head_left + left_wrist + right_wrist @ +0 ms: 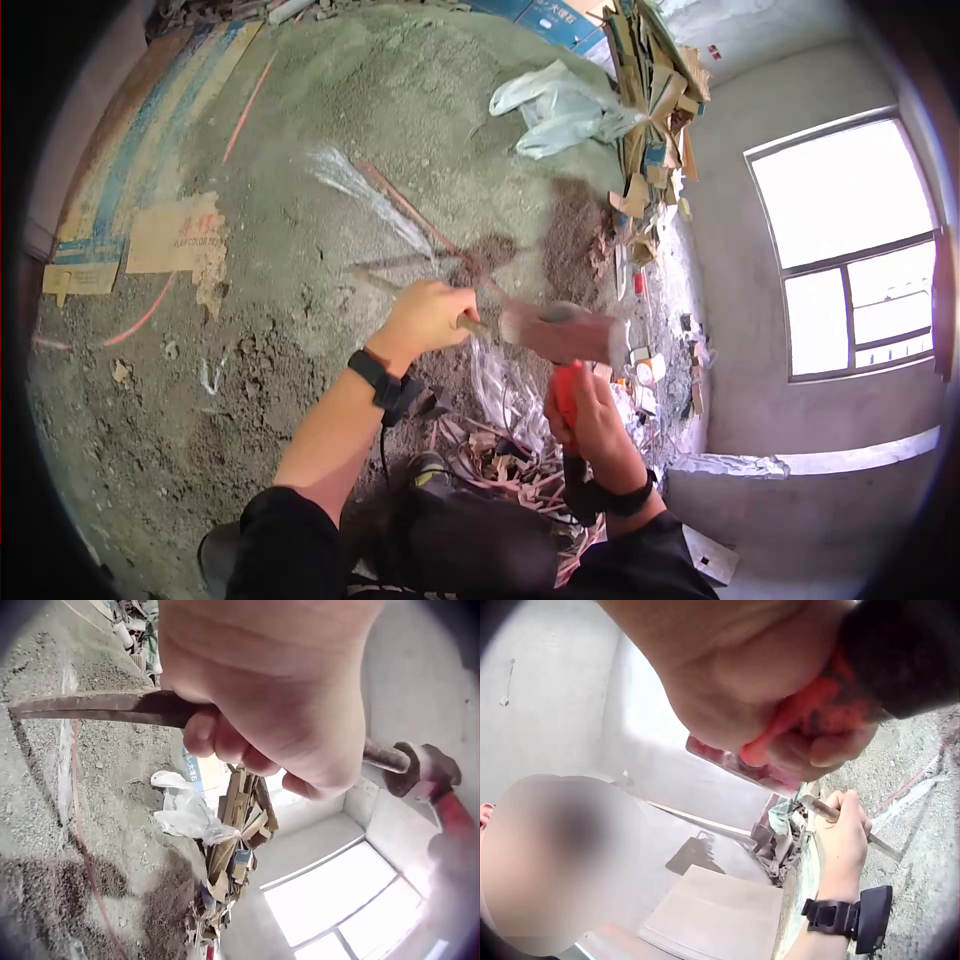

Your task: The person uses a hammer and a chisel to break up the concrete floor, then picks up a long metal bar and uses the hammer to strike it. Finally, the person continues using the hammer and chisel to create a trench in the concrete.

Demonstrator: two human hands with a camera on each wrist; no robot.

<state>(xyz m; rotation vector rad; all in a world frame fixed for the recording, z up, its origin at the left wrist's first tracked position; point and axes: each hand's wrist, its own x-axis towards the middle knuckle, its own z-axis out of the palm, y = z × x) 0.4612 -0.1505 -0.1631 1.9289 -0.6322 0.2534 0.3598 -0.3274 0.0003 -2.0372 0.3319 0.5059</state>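
Observation:
My left hand (430, 315) grips a metal chisel (97, 709), its fingers curled round the shaft. The chisel slants, and its far tip lies at the grey rubble floor in the left wrist view. My right hand (595, 415) holds the red handle (810, 712) of a hammer. The hammer head (565, 335), blurred in the head view, is close to the chisel's near end; I cannot tell whether they touch. The left hand (841, 840) also shows in the right wrist view, with the chisel's blunt end (810, 802) sticking out beside its thumb.
A white plastic bag (560, 105) and stacked flattened cardboard (650, 100) lie ahead, near the window wall. Clear film (375, 200) and a reddish strip (410, 212) stretch over the floor. Loose scraps (500, 455) lie by my feet. A large pale board (712, 915) shows in the right wrist view.

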